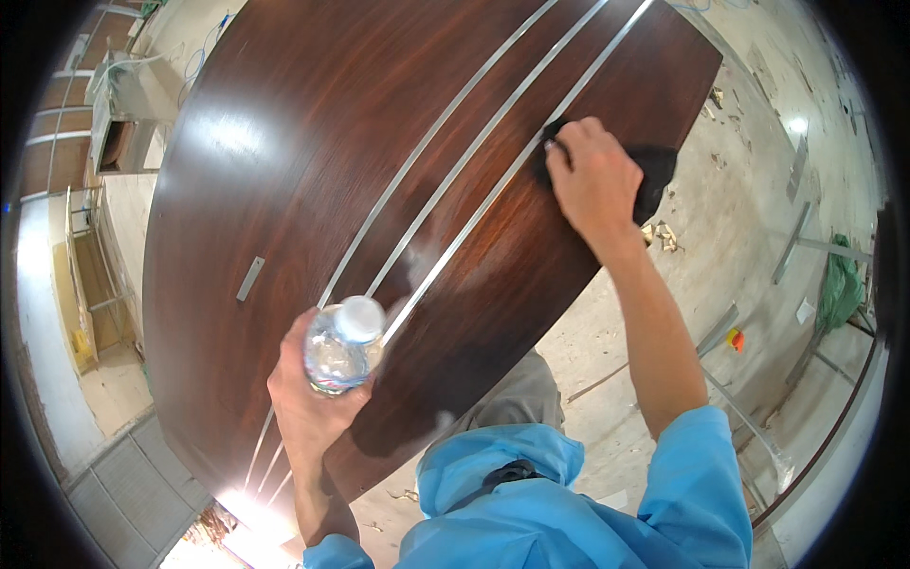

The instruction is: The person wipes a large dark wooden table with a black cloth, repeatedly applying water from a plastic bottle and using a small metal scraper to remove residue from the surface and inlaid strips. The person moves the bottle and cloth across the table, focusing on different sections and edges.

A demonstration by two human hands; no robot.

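A large dark-brown wooden panel (275, 180) with a glossy surface lies in front of me, crossed lengthwise by three silvery strips. My left hand (313, 389) is wrapped round a clear plastic bottle (334, 358) with a white cap, held above the panel near its lower part. Farther up and to the right, my right hand (597, 180) presses a black cloth (654, 180) against the panel, by the rightmost silvery strip (474, 220). Part of the cloth hangs out past the panel's right edge. The right fingertips are partly hidden in the cloth.
A small metal plate (250, 279) lies on the panel's left part. Right of the panel, the pale floor (758, 152) carries scraps, metal bars, an orange-and-yellow object (736, 339) and a green bag (840, 284). Frames and a boxy metal piece (133, 133) stand at the left.
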